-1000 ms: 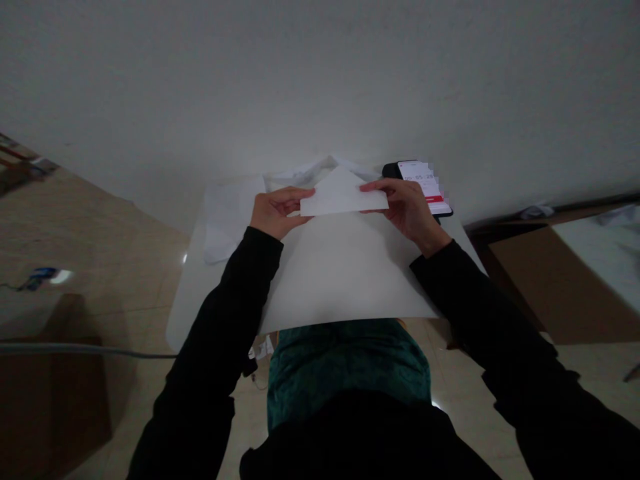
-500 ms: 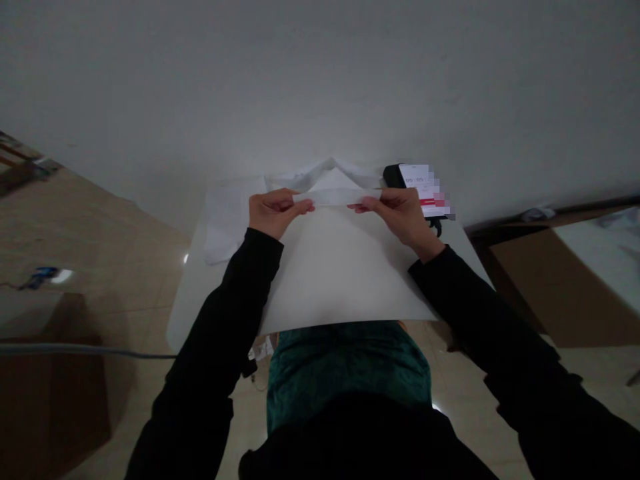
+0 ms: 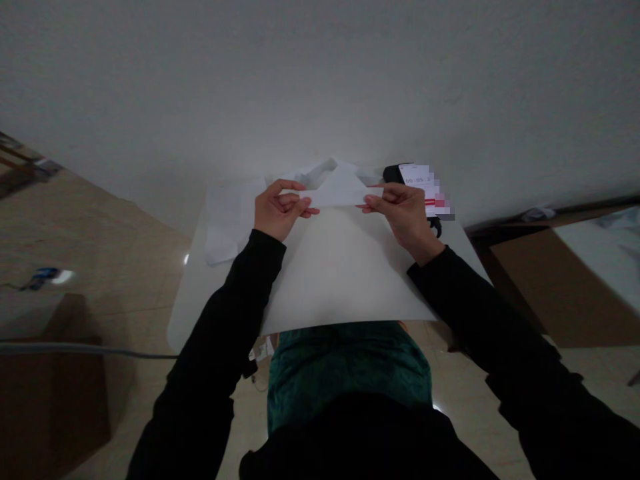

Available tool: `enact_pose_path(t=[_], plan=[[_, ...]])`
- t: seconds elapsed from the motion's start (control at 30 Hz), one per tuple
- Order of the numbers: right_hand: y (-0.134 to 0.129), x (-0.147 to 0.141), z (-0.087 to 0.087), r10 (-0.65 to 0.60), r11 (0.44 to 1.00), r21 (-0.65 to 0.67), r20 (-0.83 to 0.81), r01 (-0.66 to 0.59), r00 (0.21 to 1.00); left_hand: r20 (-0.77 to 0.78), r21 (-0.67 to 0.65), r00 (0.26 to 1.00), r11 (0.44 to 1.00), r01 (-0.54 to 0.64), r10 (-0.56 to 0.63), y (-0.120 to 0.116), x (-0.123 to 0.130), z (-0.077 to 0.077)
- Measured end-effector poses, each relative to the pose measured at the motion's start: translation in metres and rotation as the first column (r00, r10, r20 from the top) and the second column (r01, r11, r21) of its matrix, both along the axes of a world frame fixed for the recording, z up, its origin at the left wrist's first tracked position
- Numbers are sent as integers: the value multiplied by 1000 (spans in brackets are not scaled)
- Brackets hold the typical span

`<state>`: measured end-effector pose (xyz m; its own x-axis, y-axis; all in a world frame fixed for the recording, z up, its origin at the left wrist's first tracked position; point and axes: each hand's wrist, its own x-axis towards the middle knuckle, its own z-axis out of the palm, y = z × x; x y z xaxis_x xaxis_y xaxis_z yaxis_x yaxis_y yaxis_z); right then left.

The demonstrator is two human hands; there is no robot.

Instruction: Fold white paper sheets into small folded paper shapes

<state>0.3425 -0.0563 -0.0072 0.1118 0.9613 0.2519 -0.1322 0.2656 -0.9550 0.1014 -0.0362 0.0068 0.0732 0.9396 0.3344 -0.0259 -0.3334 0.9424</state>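
A folded white paper, with a pointed top and a straight strip along its lower edge, is held above the white table. My left hand pinches its left end between thumb and fingers. At the right end, my right hand has its thumb and fingers closed on the same paper. Behind it lies more white folded paper near the wall. Flat white sheets rest on the table left of my left hand.
A phone showing a timer leans on a black holder beyond my right hand. The wall rises behind the table. A brown cardboard box stands at the right, another at the lower left, where a grey cable runs towards the table.
My left hand has shifted slightly right along the paper, and its index finger is now raised over the edge. The lower strip now lies flatter against the pointed part.
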Motion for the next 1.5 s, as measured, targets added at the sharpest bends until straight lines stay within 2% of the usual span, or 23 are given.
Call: enact_pose_path(t=[0.1,0.2,0.27,0.33,0.4,0.47,0.5,0.57,0.63,0.7,0.87,1.0,1.23,1.37,1.5], plan=[[-1,-1,-1,-16,1000,-23,30,17,999,-58,-52,998,998,29,-32,1,-3,0],[-5,-5,2,-34,999,20,73,32,997,-72,-86,997,996,31,-37,6,-6,-6],[-10,-8,5,-55,996,79,110,46,992,-1,-108,1000,994,-10,10,9,-4,-13],[-15,-10,5,-108,979,191,166,75,980,123,-158,990,986,-42,62,10,1,-19],[-19,-10,3,-182,930,358,262,80,948,246,-254,965,967,-26,91,7,9,-22],[-22,-9,-1,-256,856,517,383,24,887,339,-350,937,936,40,87,-2,20,-22],[-22,-9,-4,-280,824,565,450,-28,848,370,-372,926,925,79,70,-7,26,-21],[-21,-8,-9,-299,796,592,571,-131,764,388,-337,921,934,117,25,-19,36,-20],[-19,-9,-13,-279,803,560,655,-204,702,298,-271,954,958,90,-5,-29,43,-20],[-17,-11,-15,-223,828,510,681,-234,698,198,-201,980,979,29,12,-34,47,-24],[-18,-15,-7,-25,926,322,568,-195,822,78,-145,997,989,-16,28,-31,47,-32],[-19,-17,-3,11,971,207,473,-123,881,34,-136,998,990,-49,54,-30,46,-30],[-15,-21,-10,89,996,5,200,-92,976,-23,-99,998,993,-58,56,-30,45,-29],[-18,-26,-10,106,990,-102,54,-100,993,-35,-91,998,995,-51,48,-30,45,-31],[-22,-29,-7,85,983,-162,6,-83,996,-52,-70,996,994,-82,78,-33,47,-27]])
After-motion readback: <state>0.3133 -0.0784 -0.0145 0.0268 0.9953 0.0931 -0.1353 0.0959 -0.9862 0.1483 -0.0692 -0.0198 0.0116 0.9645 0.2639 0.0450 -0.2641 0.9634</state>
